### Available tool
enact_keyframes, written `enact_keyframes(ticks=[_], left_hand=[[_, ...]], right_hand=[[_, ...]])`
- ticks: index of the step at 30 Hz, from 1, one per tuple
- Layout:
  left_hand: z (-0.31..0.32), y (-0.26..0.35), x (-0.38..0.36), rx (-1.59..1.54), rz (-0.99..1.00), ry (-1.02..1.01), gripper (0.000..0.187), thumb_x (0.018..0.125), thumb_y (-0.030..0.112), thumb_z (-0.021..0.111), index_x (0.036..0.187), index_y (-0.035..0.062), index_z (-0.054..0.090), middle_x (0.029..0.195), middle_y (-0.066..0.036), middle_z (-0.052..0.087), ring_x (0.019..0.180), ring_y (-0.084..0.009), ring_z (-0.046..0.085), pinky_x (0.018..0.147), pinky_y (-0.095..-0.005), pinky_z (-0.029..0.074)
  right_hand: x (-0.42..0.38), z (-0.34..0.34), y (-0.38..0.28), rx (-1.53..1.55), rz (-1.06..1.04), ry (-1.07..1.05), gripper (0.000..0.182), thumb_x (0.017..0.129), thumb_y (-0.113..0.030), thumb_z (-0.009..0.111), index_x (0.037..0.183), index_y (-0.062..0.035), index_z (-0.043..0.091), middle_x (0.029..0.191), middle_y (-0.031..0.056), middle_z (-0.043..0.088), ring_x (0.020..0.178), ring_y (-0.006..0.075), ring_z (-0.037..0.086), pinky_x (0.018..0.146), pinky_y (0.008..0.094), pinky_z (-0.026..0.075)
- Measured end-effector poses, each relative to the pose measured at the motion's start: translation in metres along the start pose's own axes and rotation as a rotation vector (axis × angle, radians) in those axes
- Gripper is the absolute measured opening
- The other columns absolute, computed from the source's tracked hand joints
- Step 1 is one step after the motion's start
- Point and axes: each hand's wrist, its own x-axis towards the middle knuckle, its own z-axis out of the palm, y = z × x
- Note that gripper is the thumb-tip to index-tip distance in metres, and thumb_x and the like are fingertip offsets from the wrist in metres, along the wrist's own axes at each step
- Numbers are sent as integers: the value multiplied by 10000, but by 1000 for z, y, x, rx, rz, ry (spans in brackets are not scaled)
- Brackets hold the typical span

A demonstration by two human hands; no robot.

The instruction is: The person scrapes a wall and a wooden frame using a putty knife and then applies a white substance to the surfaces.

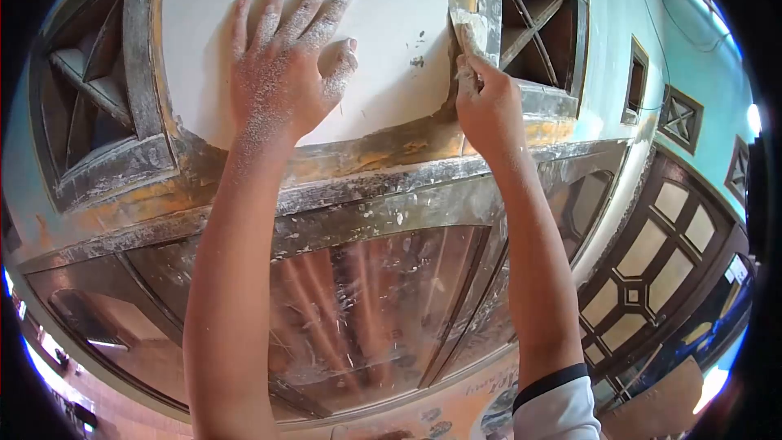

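Note:
My left hand (285, 65) lies flat with its fingers spread on a white wall panel (391, 0). White dust covers its back and fingers. Pinched in my right hand (489, 98) is a pale flat piece (471, 26), pressed to the strip between the panel and the right vent frame (489, 0). Its kind is hard to tell, since my fingers cover part of it. Along the panel's edge runs a brown and yellowish unpainted border (391, 145).
A left vent frame (147, 57) with crossed slats sits beside the panel. Below runs a paint-spattered wooden ledge (366, 183) above glazed panes (366, 301). At the right are a dark door with pale panes (643, 248) and a turquoise wall (700, 49).

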Motion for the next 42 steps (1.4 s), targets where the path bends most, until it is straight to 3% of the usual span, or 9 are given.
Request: enact_keyframes(ticks=[6, 13, 17, 19, 22, 25, 28, 39, 42], left_hand=[[-4, 8, -8, 42, -15, -16, 512, 1012, 427, 596, 1499, 267, 578, 1675, 93, 392, 1587, -228, 269, 1310, -559, 144], [-6, 11, -11, 153, -1, -55, 551, 1035, 435, 564, 1556, 261, 521, 1693, 88, 370, 1590, -244, 272, 1303, -541, 165], [-4, 10, -19, 158, 10, -29, 538, 1029, 438, 572, 1537, 262, 540, 1684, 81, 381, 1586, -250, 276, 1300, -561, 162], [-1, 9, -23, 138, 15, -28, 523, 1021, 438, 587, 1512, 260, 564, 1674, 80, 390, 1584, -249, 273, 1300, -575, 156], [-8, 12, -30, 183, 53, -17, 551, 1041, 438, 558, 1567, 282, 512, 1695, 72, 374, 1585, -258, 287, 1296, -552, 179], [-21, 22, -25, 174, -21, -123, 626, 926, 352, 674, 1489, 99, 570, 1669, -92, 406, 1582, -336, 267, 1294, -593, 150], [-5, 9, -30, 172, 62, 13, 546, 1041, 438, 565, 1563, 283, 519, 1697, 70, 371, 1585, -264, 287, 1294, -555, 178], [-2, 5, -32, 177, 70, 25, 529, 1045, 441, 567, 1547, 279, 541, 1683, 57, 400, 1581, -268, 299, 1291, -555, 186], [-3, 7, -32, 160, 65, 26, 521, 1042, 426, 573, 1541, 276, 551, 1680, 57, 407, 1579, -269, 305, 1288, -555, 192]], right_hand=[[-34, 7, 20, 57, -36, -3, 301, 1045, -242, 583, 1256, -117, 756, 891, 282, 717, 850, 484, 706, 748, 528, 558], [-64, 4, 26, 27, 18, -132, 486, 1050, -246, 588, 1533, -284, 550, 766, 237, 701, 743, 465, 695, 671, 534, 553], [-73, 10, 39, 26, -86, -75, 501, 1044, -232, 596, 1540, -279, 542, 764, 237, 704, 743, 464, 699, 674, 529, 562], [-77, 8, 38, 67, -71, -44, 319, 1035, -185, 625, 1335, -116, 710, 748, 277, 667, 710, 467, 680, 646, 449, 529], [-85, 7, 41, 64, -33, -84, 312, 1040, -202, 622, 1327, -116, 712, 744, 278, 665, 723, 474, 680, 653, 451, 534], [-91, 8, 43, 51, -19, -111, 391, 1047, -201, 616, 1433, -148, 645, 716, 276, 645, 679, 452, 677, 641, 424, 530], [-98, 8, 46, 39, -4, -132, 451, 1037, -210, 618, 1488, -214, 600, 720, 238, 678, 679, 437, 697, 638, 468, 548], [-94, 15, 44, -9, -52, -69, 482, 1031, -224, 621, 1509, -261, 583, 676, 194, 689, 651, 413, 708, 605, 497, 559], [-102, 16, 39, 78, 10, -84, 415, 1056, -199, 605, 1470, -179, 627, 744, 275, 667, 739, 475, 679, 660, 437, 543]])
